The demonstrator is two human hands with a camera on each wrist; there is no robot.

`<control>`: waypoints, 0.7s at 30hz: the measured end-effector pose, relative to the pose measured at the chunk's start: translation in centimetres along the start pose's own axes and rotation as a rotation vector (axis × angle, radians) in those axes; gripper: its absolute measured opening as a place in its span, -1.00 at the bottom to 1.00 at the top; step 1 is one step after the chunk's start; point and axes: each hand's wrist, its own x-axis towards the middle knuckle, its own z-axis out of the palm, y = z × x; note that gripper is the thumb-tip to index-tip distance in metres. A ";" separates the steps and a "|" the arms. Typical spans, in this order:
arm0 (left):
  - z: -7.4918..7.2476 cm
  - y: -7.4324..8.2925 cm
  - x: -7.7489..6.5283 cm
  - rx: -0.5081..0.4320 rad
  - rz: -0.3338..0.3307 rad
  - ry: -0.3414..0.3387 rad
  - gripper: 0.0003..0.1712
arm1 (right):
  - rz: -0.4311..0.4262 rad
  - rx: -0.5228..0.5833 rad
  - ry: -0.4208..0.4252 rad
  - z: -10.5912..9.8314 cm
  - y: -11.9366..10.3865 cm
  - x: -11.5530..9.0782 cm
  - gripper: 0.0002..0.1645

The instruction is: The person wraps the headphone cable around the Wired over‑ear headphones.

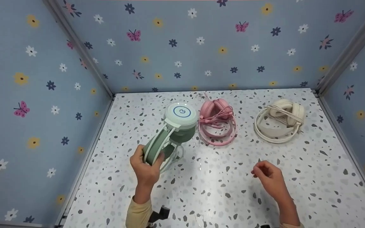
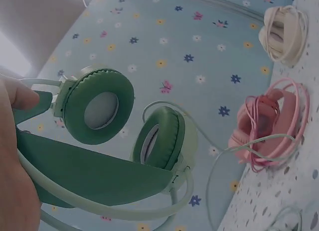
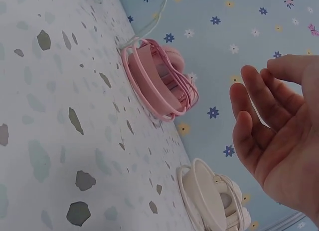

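Observation:
Green over-ear headphones (image 1: 158,144) are raised above the speckled tabletop, gripped at the headband by my left hand (image 1: 146,167). In the left wrist view both green ear cushions (image 2: 102,109) show, and a thin pale green cable (image 2: 214,163) trails from them toward the table. My right hand (image 1: 270,179) hovers over the front right of the table with fingers loosely curled and nothing in them. The right wrist view shows that palm (image 3: 286,146) bare.
Pink headphones (image 1: 217,134) with a bundled cord lie at the back middle of the table. Cream headphones (image 1: 277,133), cord wrapped round them, lie at the back right. Flowered blue panels (image 1: 182,57) wall the table (image 1: 220,190) at the back and both sides.

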 end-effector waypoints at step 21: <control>2.2 3.9 3.7 -0.953 -0.320 -0.066 -0.60 | -0.297 -0.054 0.109 3.5 -2.5 4.0 -0.27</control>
